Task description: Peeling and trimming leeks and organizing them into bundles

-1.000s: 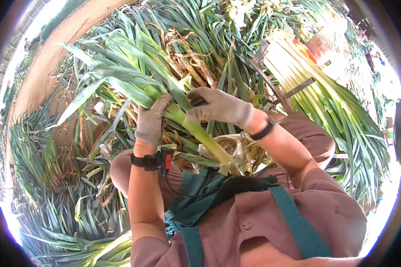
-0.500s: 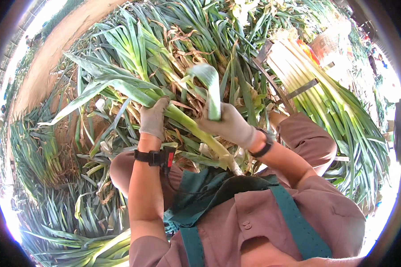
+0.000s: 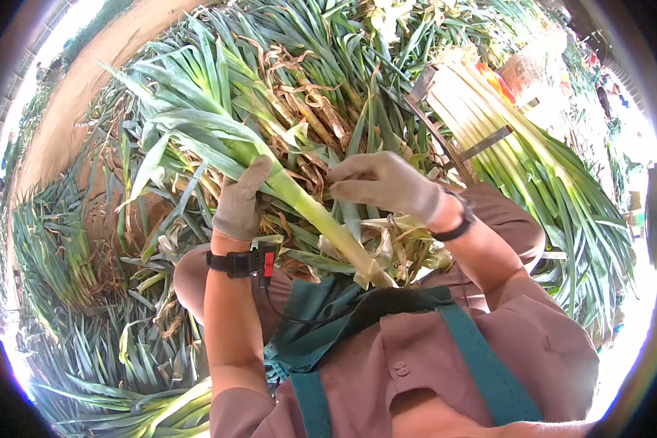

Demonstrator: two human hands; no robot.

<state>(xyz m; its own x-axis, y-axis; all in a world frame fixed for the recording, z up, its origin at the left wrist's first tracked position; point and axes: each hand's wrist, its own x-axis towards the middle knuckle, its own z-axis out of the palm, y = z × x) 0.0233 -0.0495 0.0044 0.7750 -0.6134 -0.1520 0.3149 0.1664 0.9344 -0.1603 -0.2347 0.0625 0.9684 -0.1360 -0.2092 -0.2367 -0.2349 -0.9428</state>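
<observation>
A leek (image 3: 311, 210) lies slantwise in front of me, its green leaves fanned to the upper left and its pale root end down against my teal apron (image 3: 317, 328). My left hand (image 3: 242, 201), in a grey glove, is closed round the stem just below the leaves. To the right of the stem, my gloved right hand (image 3: 390, 186) hovers with thumb and fingers apart, and no leaf shows between them. Beneath it are pale, stripped leek leaves (image 3: 387, 237), partly blurred.
Trimmed leeks (image 3: 518, 139) lie bundled in a metal rack (image 3: 445, 139) at the right. Untrimmed leeks (image 3: 299, 80) with dry brown leaves are heaped ahead. More leeks (image 3: 58, 248) stand at the left, beside bare soil (image 3: 73, 109).
My right hand has let go of the green leaf it held and moved slightly right, its fingers loosening. My left hand has shifted a little left and down, still gripping the leek.
</observation>
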